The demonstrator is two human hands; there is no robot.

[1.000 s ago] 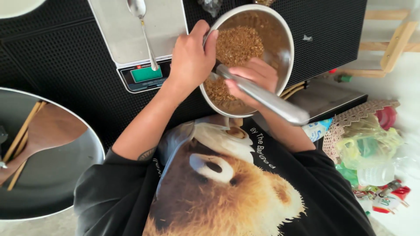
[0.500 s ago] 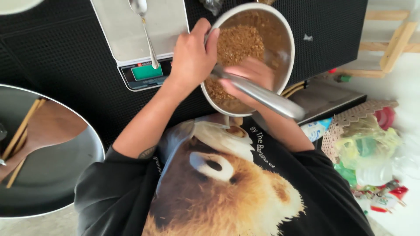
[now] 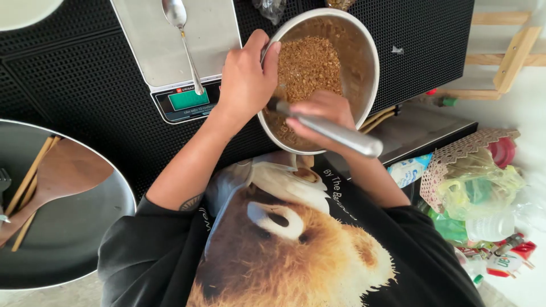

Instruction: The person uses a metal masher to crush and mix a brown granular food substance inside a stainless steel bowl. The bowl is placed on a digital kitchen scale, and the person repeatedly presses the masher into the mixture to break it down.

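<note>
My left hand (image 3: 245,79) grips the near rim of the metal mixing bowl (image 3: 364,68), thumb hooked over the edge and fingers (image 3: 257,42) curled down the outer wall, closed tight on it. The bowl sits on the black perforated mat (image 3: 85,85), just right of the digital kitchen scale (image 3: 170,51), and it holds a heap of brown crumbly grains (image 3: 307,65) banked toward the far side.

My right hand (image 3: 321,116) is inside the bowl, wrapped fully around the steel handle of a utensil (image 3: 335,131); the handle runs from the grains out past the near rim toward my chest (its working end is buried or hidden behind my left hand, so I cannot tell what kind of tool it is). My right fingers are blurred.

A metal spoon (image 3: 182,40) lies on the scale's platform, its handle reaching over the green display. At my far left a large dark pan (image 3: 74,244) carries a wooden spatula (image 3: 57,176) and wooden chopsticks (image 3: 31,176). To the right, beyond the table edge, plastic bags and packets (image 3: 483,187) lie in a loose pile
</note>
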